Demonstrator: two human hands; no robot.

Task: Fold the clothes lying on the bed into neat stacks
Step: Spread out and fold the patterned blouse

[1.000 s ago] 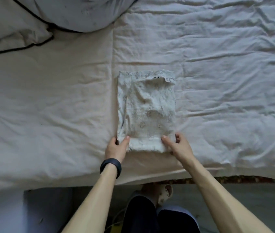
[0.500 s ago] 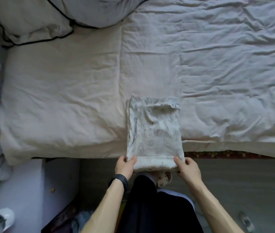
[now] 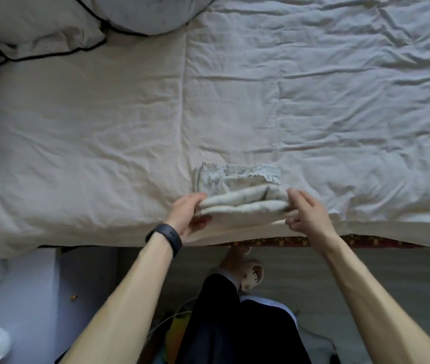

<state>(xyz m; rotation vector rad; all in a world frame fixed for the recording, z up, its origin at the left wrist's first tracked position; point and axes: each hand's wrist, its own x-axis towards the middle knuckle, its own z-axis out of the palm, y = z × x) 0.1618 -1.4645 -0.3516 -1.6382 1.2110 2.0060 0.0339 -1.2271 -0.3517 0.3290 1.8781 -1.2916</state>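
Grip: left hand [image 3: 186, 214] and right hand [image 3: 307, 215] each pinch one side of the patterned garment [image 3: 237, 177], near the bed [image 3: 103, 166] front edge. Symmetrical holds keep the raised near end level, presumably for folding it squarely over the far half.

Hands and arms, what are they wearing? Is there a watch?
No sleeves show on either arm. The left wrist wears a dark band with small holes, like a watch strap. The left hand and right hand have no gloves, and I see no rings.
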